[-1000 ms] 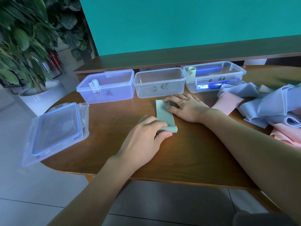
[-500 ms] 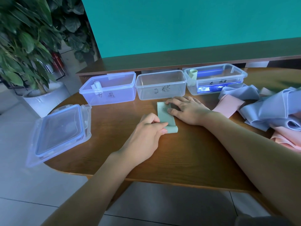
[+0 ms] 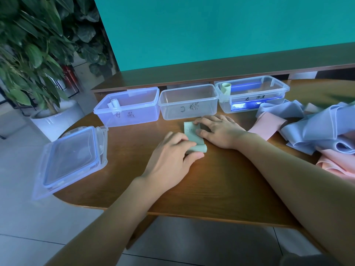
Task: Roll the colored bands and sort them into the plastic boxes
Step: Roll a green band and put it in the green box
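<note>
The green band [image 3: 193, 136] lies flat on the surface [image 3: 221, 177] between the two hands, its near end already wound into a short roll. The left hand [image 3: 172, 156] grips that rolled end, fingers curled over the top and thumb tucked under the near side. The right hand [image 3: 219, 131] lies flat just beyond it, fingers straight, pressing the unrolled far end down.

Just past the right hand's fingertips stand three plastic boxes in a row: the left box [image 3: 128, 107] with a pale roll inside, the empty middle box [image 3: 189, 101], and the right box [image 3: 251, 93] holding a green roll. Beyond the left hand's outer side a lidded box [image 3: 71, 160] overhangs the surface edge. Off the right hand's wrist side lies a heap of blue and pink bands [image 3: 315, 127].

The likely trouble is the roll going crooked or loose: if the right hand lifts too soon, the springy strip may slip and unwind. The finished roll could also land in the wrong box.
</note>
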Demonstrator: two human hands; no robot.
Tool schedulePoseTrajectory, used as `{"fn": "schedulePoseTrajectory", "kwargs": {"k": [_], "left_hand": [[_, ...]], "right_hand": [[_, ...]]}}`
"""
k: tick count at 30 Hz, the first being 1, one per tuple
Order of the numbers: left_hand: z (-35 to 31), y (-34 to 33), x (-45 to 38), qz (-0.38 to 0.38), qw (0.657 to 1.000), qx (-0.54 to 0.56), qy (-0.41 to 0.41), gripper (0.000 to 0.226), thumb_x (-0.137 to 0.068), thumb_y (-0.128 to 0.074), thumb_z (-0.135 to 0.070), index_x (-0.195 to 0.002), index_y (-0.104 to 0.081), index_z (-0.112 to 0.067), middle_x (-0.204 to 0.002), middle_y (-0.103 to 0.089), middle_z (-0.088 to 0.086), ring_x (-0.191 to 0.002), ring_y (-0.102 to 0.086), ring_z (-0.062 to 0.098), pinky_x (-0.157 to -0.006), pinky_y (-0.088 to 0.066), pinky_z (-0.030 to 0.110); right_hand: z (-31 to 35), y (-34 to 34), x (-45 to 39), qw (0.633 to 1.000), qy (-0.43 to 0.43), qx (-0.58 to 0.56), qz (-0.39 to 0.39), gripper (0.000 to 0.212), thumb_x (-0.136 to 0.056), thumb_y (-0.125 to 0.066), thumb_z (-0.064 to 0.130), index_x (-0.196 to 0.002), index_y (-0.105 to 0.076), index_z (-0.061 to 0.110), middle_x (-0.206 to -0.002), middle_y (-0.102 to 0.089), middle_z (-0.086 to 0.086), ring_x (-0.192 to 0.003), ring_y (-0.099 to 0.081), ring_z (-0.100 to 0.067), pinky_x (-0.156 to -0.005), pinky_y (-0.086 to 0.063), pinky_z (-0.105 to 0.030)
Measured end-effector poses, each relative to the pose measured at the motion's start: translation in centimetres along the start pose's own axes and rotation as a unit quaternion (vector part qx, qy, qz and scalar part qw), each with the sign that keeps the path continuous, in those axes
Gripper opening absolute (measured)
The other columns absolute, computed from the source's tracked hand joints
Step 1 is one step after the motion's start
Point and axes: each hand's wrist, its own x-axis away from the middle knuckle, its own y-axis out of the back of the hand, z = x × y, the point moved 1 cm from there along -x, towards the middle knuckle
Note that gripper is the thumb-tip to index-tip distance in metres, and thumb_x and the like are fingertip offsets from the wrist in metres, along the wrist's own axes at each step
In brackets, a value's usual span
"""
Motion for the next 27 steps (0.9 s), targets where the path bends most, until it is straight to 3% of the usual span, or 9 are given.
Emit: {"fn": "schedulePoseTrajectory", "kwargs": {"k": [2,8,10,12,14,18,22,27], "left_hand": [[0.1,-0.2,-0.5,0.012,1.0,0.002,0.009,0.044,-0.092,-0.063,-0.05,-0.121,-0.072,-0.018,-0.112,-0.055,-0.006,-0.11,-0.048,0.013,-0.089,-0.051,0.036],[0.7,-1.2,-1.8,0.016,0.999,0.037,0.026,0.03,-0.1,-0.059,-0.034,-0.111,-0.076,-0.013,-0.101,-0.045,-0.003,-0.098,-0.037,0.005,-0.094,-0.038,0.024],[0.6,-1.3,-2.0,0.03,0.997,0.047,0.045,0.033,-0.101,-0.057,-0.035,-0.124,-0.071,-0.016,-0.102,-0.045,-0.005,-0.097,-0.038,0.004,-0.094,-0.035,0.019],[0.5,-1.3,-2.1,0.025,0.998,0.042,0.041,0.037,-0.1,-0.058,-0.034,-0.134,-0.064,-0.019,-0.104,-0.05,-0.003,-0.1,-0.047,0.01,-0.095,-0.043,0.027],[0.2,-1.0,-2.1,0.012,0.999,0.029,0.032,0.031,-0.099,-0.059,-0.033,-0.128,-0.064,-0.022,-0.107,-0.057,0.001,-0.099,-0.056,0.018,-0.088,-0.05,0.036],[0.1,-1.0,-2.1,-0.025,0.999,-0.022,0.026,0.015,-0.1,-0.057,-0.032,-0.101,-0.068,-0.021,-0.09,-0.057,-0.002,-0.084,-0.051,0.019,-0.068,-0.048,0.036],[0.7,-1.5,-2.2,-0.026,0.999,-0.042,0.02,0.026,-0.102,-0.053,-0.035,-0.112,-0.073,-0.022,-0.106,-0.067,-0.001,-0.101,-0.051,0.023,-0.079,-0.052,0.041],[1.1,-2.0,-2.6,-0.004,1.0,-0.008,0.026,0.034,-0.098,-0.06,-0.035,-0.124,-0.07,-0.014,-0.116,-0.053,0.002,-0.111,-0.042,0.019,-0.101,-0.044,0.035]], "right_hand": [[0.0,0.0,0.1,1.0,0.001,-0.002,-0.002,0.048,-0.102,-0.026,0.063,-0.147,-0.032,0.049,-0.162,-0.028,0.011,-0.149,-0.022,-0.024,-0.123,-0.01,-0.048],[0.1,0.2,0.2,1.0,-0.001,-0.007,0.001,0.048,-0.102,-0.026,0.063,-0.147,-0.032,0.049,-0.163,-0.027,0.01,-0.151,-0.02,-0.024,-0.124,-0.009,-0.049],[0.1,0.2,0.2,1.0,-0.001,-0.01,0.001,0.048,-0.102,-0.027,0.062,-0.147,-0.033,0.049,-0.163,-0.027,0.011,-0.151,-0.02,-0.023,-0.124,-0.009,-0.048],[0.1,0.3,0.2,1.0,-0.001,-0.014,-0.001,0.047,-0.103,-0.027,0.061,-0.148,-0.033,0.049,-0.163,-0.027,0.01,-0.151,-0.019,-0.023,-0.124,-0.008,-0.048],[0.2,0.3,0.2,1.0,-0.004,-0.019,-0.002,0.046,-0.104,-0.027,0.059,-0.148,-0.034,0.049,-0.163,-0.028,0.011,-0.151,-0.019,-0.023,-0.124,-0.008,-0.047],[0.1,0.4,0.3,0.999,-0.009,-0.037,-0.005,0.043,-0.106,-0.026,0.053,-0.147,-0.036,0.049,-0.162,-0.03,0.012,-0.151,-0.019,-0.021,-0.124,-0.007,-0.045],[0.1,0.5,0.3,0.998,-0.015,-0.056,-0.006,0.042,-0.106,-0.026,0.048,-0.146,-0.039,0.051,-0.161,-0.031,0.013,-0.151,-0.018,-0.019,-0.123,-0.006,-0.043],[0.2,0.8,0.6,0.995,-0.024,-0.092,0.0,0.045,-0.107,-0.02,0.045,-0.144,-0.043,0.051,-0.162,-0.03,0.014,-0.151,-0.016,-0.017,-0.123,-0.004,-0.041]]}}
